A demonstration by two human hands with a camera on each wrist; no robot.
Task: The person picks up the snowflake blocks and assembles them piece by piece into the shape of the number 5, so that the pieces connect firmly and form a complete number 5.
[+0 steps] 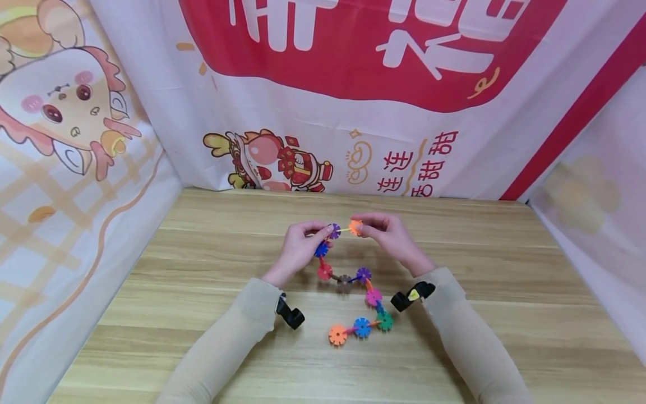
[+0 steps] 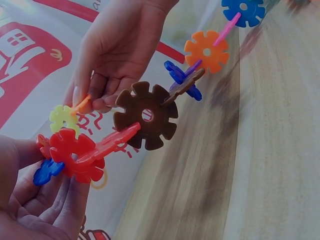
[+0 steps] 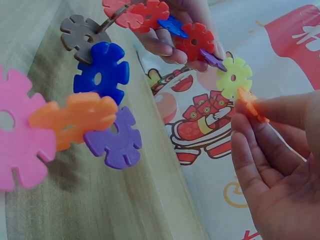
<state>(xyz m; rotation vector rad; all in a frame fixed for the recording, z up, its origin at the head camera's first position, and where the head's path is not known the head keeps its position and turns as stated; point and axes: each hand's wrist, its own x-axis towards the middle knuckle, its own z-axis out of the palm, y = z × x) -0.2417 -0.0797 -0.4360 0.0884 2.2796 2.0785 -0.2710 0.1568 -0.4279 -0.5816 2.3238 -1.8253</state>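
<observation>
Slotted plastic snowflake discs are joined edge to edge in a long winding chain. At its far end my left hand point(image 1: 300, 245) pinches a purple disc point(image 1: 335, 234) between thumb and fingers. My right hand point(image 1: 393, 235) pinches an orange disc point(image 3: 254, 107), slotted into a yellow disc point(image 3: 226, 84) that sits between the two hands and joins the purple one. From the left hand the chain runs through a red disc point(image 1: 323, 275), a brown disc point(image 2: 127, 120), a pink disc point(image 1: 372, 300) and a green disc point(image 1: 384, 324) to a blue disc point(image 1: 361, 332) and an orange end disc point(image 1: 337, 340).
The wood-grain table point(image 1: 479, 348) extends around the chain. A white cloth point(image 1: 353, 123) with red print hangs behind it, and patterned cloth point(image 1: 126, 185) borders the left side. Black wrist cameras are strapped to both sleeves.
</observation>
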